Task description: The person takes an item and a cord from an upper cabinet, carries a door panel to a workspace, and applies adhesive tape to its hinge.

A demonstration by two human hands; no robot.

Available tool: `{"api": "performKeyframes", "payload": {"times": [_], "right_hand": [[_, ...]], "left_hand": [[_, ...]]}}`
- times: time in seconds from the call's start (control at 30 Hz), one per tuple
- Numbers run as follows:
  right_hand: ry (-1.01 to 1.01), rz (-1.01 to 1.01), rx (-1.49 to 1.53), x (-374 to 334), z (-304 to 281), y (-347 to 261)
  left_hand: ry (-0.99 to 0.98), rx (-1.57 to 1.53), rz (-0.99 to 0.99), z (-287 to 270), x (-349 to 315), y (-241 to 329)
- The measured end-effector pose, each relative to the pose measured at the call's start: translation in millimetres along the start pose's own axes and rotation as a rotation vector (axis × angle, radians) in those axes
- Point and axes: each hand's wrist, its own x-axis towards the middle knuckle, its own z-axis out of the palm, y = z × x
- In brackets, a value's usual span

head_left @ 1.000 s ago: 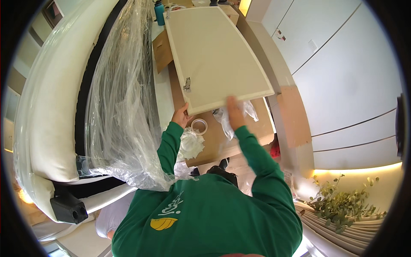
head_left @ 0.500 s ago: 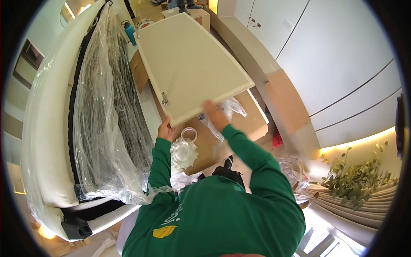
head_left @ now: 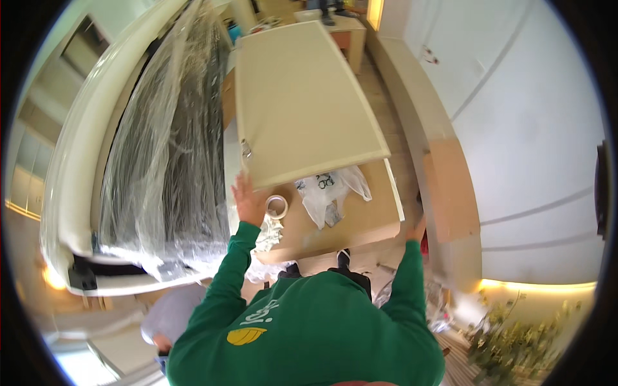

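Observation:
A cream cabinet door panel [head_left: 309,103] lies on a cardboard-covered surface, with a metal hinge [head_left: 246,149] near its left edge. My left hand [head_left: 249,202] is at the panel's near left corner, open with its fingers stretched out; whether it touches the edge I cannot tell. Beside it are a roll of tape [head_left: 277,206] and a crumpled white wrapping [head_left: 268,234]. My right hand [head_left: 418,229] hangs off to the right of the cardboard [head_left: 360,222], blurred and seemingly away from the panel. A white plastic bag [head_left: 325,193] rests on the cardboard, partly under the panel's near edge.
At left stands a long white upholstered piece [head_left: 96,128] under clear plastic sheeting [head_left: 167,148]. A low ledge [head_left: 412,96] runs along the right by white wall panels [head_left: 515,116]. Leafy plants [head_left: 521,341] stand lower right. Another person [head_left: 170,315] is at lower left.
My right hand has left the panel's near edge and swung out to the right. My left hand has loosened from the corner, its fingers now straighter. The view has shifted, showing more of the bag.

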Motion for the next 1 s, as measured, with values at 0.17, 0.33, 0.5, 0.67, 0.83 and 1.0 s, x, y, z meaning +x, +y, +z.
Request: {"api": "performKeyframes", "payload": {"times": [0.17,0.33,0.5,0.67,0.83,1.0], "right_hand": [[-0.174,0.534,-0.072,-148,-39,38],[-0.211,0.721,-0.104,-199,-75,95],[-0.2,0.736,-0.116,-159,-97,64],[-0.183,0.554,0.029,-99,-96,73],[-0.241,0.825,0.518,-56,-97,57],[-0.727,0.55,0.466,21,-89,-41]], "left_hand": [[-0.23,0.17,-0.014,22,-9,73],[-0.238,0.115,0.081,56,11,167],[-0.321,-0.152,0.415,99,28,255],[-0.38,-0.659,0.538,102,-33,288],[-0.673,-0.905,0.178,90,-133,256],[-0.85,-0.966,-0.415,66,-212,170]]}}
